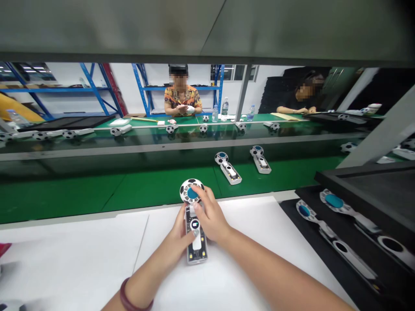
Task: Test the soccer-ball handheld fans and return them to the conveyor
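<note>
A device [197, 255] with a round football-patterned head and a blue disc lies upright between my hands, over the white work surface [97, 259]. Its clear body shows circuitry and a small lit round display. My left hand [178, 242] is wrapped round the body, the thumb pressing near the display. On the other side, my right hand [212, 216] grips the neck and head, with a finger on the blue disc.
Two similar devices [231, 173] [262, 163] lie on the green surface ahead. More rest on black foam [324, 259] at right. Beyond the conveyor [145, 147], with several devices, sit two people [183, 97] [296, 101]. A grey shelf [207, 30] hangs overhead.
</note>
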